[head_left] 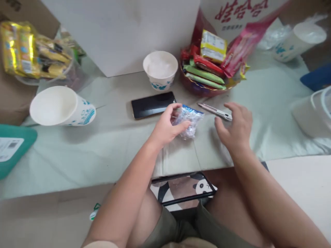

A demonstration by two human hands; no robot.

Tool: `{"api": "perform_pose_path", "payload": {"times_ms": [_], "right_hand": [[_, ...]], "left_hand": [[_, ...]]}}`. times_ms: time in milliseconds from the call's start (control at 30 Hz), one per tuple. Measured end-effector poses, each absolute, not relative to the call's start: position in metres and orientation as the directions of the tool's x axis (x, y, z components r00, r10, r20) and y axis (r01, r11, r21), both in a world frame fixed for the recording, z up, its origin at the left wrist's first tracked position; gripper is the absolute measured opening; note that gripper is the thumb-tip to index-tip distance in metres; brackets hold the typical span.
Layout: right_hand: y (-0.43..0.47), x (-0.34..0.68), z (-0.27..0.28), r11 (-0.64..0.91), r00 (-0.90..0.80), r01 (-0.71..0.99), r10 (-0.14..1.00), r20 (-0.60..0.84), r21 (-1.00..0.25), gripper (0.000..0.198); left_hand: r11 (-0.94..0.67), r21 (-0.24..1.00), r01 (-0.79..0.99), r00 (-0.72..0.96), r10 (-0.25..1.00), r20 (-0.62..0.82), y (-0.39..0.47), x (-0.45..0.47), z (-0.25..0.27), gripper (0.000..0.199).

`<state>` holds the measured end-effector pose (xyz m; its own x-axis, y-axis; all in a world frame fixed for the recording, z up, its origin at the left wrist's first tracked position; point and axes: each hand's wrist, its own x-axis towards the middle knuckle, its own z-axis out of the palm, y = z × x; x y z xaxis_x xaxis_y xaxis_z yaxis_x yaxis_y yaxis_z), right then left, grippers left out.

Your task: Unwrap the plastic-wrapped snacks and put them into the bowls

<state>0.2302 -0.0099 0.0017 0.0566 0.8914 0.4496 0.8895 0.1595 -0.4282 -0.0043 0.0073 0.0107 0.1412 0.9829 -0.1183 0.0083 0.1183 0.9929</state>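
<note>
My left hand (172,125) is closed around a small clear plastic packet (190,124) with a blue top edge; its contents are too blurred to name. To the right, my right hand (236,127) is held with thumb and fingers apart, nothing in its grasp. A slim white utility knife (214,111) lies on the cloth close to the right fingertips; I cannot tell whether they touch it. Just behind the left hand rests a dark smartphone (152,105), screen up.
A paper cup (160,81) with whitish contents stands behind the phone, beside a snack basket (199,90). Another paper cup (82,112) leans at left. A white box (124,31) rises at the back. White buckets (310,113) stand at right. A panda-patterned item (186,189) sits below the table edge.
</note>
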Motion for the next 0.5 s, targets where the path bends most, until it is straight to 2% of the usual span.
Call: {"api": "perform_pose_path", "payload": {"times_ms": [100, 233, 333, 433, 500], "right_hand": [[-0.005, 0.251, -0.008, 0.067, 0.048, 0.939, 0.945, 0.323, -0.338, 0.031], [-0.007, 0.258, -0.007, 0.029, 0.051, 0.924, 0.979, 0.2, -0.381, 0.017], [-0.015, 0.251, 0.005, 0.046, 0.029, 0.822, 0.992, 0.123, -0.567, 0.02], [-0.026, 0.236, 0.015, 0.023, -0.018, 0.584, 1.0, 0.016, -0.812, 0.028], [-0.032, 0.225, 0.02, 0.0, -0.073, 0.428, 0.997, -0.035, -0.904, 0.04]], "left_hand": [[0.123, 0.992, -0.035, 0.153, 0.981, -0.116, 0.009, 0.003, 0.007, 0.056], [0.171, 0.969, -0.181, 0.129, 0.98, -0.149, 0.01, 0.006, 0.005, 0.06], [0.161, 0.966, -0.203, 0.081, 0.986, -0.147, 0.011, 0.004, 0.004, 0.061], [0.149, 0.966, -0.21, 0.065, 0.988, -0.138, 0.012, 0.001, 0.003, 0.06], [0.128, 0.962, -0.24, 0.035, 0.992, -0.123, 0.012, 0.0, 0.003, 0.051]]}}
